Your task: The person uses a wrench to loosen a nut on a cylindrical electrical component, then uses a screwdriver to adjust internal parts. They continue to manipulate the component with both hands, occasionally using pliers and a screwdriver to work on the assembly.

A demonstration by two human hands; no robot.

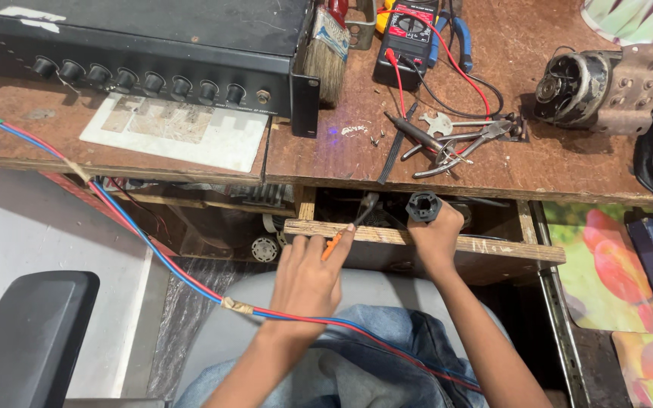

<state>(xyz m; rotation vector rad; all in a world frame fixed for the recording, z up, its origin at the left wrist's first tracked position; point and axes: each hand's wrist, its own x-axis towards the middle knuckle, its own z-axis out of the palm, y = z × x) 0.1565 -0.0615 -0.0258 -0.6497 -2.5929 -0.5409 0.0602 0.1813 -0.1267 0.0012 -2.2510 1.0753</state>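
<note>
The tabletop point(357, 162) is worn brown wood, and the biggest thing on it is a long black audio unit point(137, 45) with a row of round knobs along its front. At the right edge sits a grimy grey motor point(606, 83), its round end facing left. A black meter point(410, 34) lies near the top with red and black leads running down to a pair of pliers point(455, 143) and a few small screws. A paintbrush point(326, 53) leans against the side of the audio unit, and a pale circuit board point(183, 128) lies flat just in front of it.

Below the tabletop edge a wooden drawer point(493, 245) stands pulled out; its inside is dark and I cannot tell what else lies in it. My right hand point(436, 234) rests over the drawer's front edge, its grip clamped around a small black round part point(424, 205) with a ribbed rim and a hole through its middle, held up just above the drawer. My left hand point(307, 276) has its grip closed on a screwdriver point(351, 225) with an orange handle and dark shaft, the tip angled up toward the black part but apart from it.

A red and blue wire point(153, 249) runs from the left edge across my left wrist and my jeans point(387, 340).
</note>
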